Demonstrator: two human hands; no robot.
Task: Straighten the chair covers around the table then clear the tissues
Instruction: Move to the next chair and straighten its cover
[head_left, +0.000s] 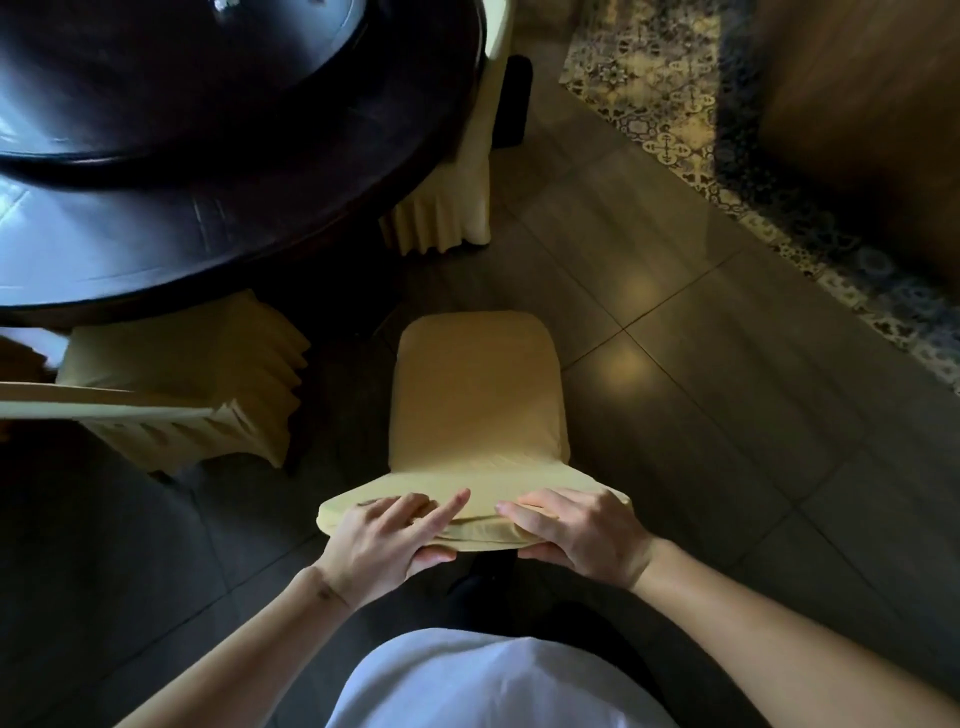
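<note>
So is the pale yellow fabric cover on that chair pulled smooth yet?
Mostly: seat smooth, but the pale yellow fabric cover bunches where both hands grip the backrest top.

Pale yellow stretch cloth, matt and smooth, forms the chair cover, bunching into soft folds where the left hand and right hand grip its top edge. Beyond the grip to the left, the round table shows dark polished wood with a glossy sheen. The floor tiles right of the grip look smooth and faintly reflective.
</note>
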